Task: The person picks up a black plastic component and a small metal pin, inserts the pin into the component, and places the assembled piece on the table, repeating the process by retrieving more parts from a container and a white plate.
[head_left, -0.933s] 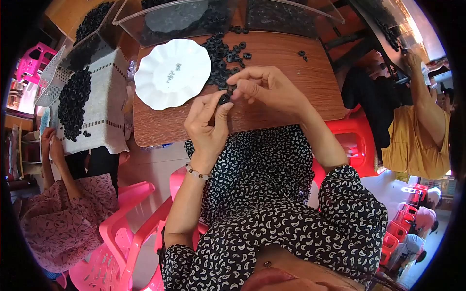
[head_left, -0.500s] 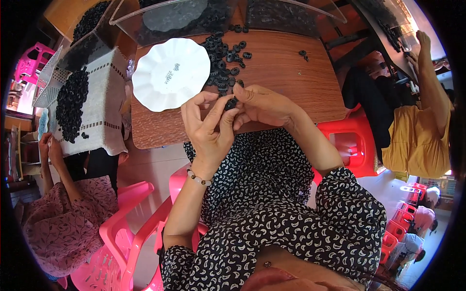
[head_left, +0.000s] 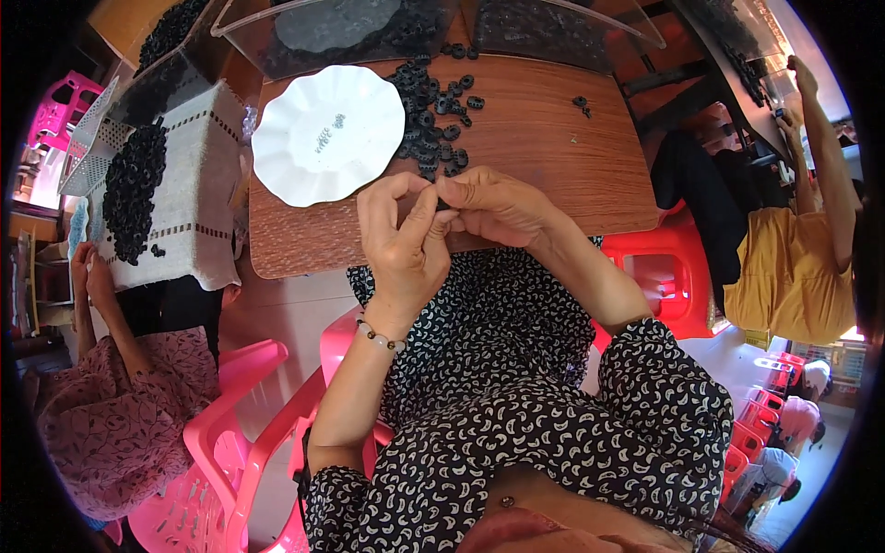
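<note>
My left hand, with a beaded bracelet on its wrist, is closed with thumb and fingers pinched. Against its fingertips press the thumb and fingers of my right hand, also closed. The small black plastic part seen there a moment ago is now almost wholly hidden by my fingers. Just beyond my hands lies a loose pile of small black plastic parts, ring-like or ridged in shape. Left of the pile, a white scalloped plate holds a little cluster of tiny greyish pieces.
Clear-walled bins of black parts line the far edge of the brown wooden table. A few stray bits lie at right. A cloth-covered table with another black heap stands left. People sit on both sides.
My fingertips have come closer together and now cover the black part that showed between them. My left hand has turned slightly. The view has shifted a little.
</note>
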A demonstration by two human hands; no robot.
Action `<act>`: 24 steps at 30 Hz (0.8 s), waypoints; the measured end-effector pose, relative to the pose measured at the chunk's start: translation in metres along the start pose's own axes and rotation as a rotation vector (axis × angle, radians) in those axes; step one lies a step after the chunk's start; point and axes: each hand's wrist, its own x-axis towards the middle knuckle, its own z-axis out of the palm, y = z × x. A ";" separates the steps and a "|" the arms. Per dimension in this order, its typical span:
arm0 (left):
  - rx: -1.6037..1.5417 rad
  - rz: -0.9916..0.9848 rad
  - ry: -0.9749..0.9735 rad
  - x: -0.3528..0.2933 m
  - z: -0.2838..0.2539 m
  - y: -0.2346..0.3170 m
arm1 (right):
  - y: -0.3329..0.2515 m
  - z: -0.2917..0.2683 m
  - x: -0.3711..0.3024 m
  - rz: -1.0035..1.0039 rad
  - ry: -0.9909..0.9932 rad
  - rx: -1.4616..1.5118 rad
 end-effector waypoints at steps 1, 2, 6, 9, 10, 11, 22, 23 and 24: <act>0.004 0.000 0.003 -0.001 0.000 0.000 | 0.000 0.004 0.000 -0.003 0.013 -0.004; 0.009 0.001 0.006 -0.002 0.001 0.000 | -0.001 0.006 0.000 -0.001 0.012 -0.004; -0.060 -0.060 0.034 -0.002 0.002 0.000 | -0.006 0.004 -0.001 -0.012 0.051 -0.078; -0.116 -0.155 0.041 -0.004 0.001 -0.002 | -0.016 0.015 -0.004 -0.022 0.128 -0.201; -0.122 -0.151 0.031 -0.005 0.000 -0.004 | -0.019 0.020 -0.005 -0.022 0.191 -0.261; -0.128 -0.147 0.020 -0.006 -0.001 -0.006 | -0.019 0.018 -0.005 -0.021 0.189 -0.263; -0.098 -0.148 0.069 -0.004 0.002 -0.008 | -0.039 0.018 -0.014 -0.146 0.342 -0.849; -0.069 -0.133 0.051 -0.003 0.002 -0.008 | -0.036 0.018 -0.013 -0.151 0.343 -0.853; -0.076 -0.125 0.053 -0.003 0.002 -0.007 | -0.033 0.015 -0.013 -0.203 0.299 -0.862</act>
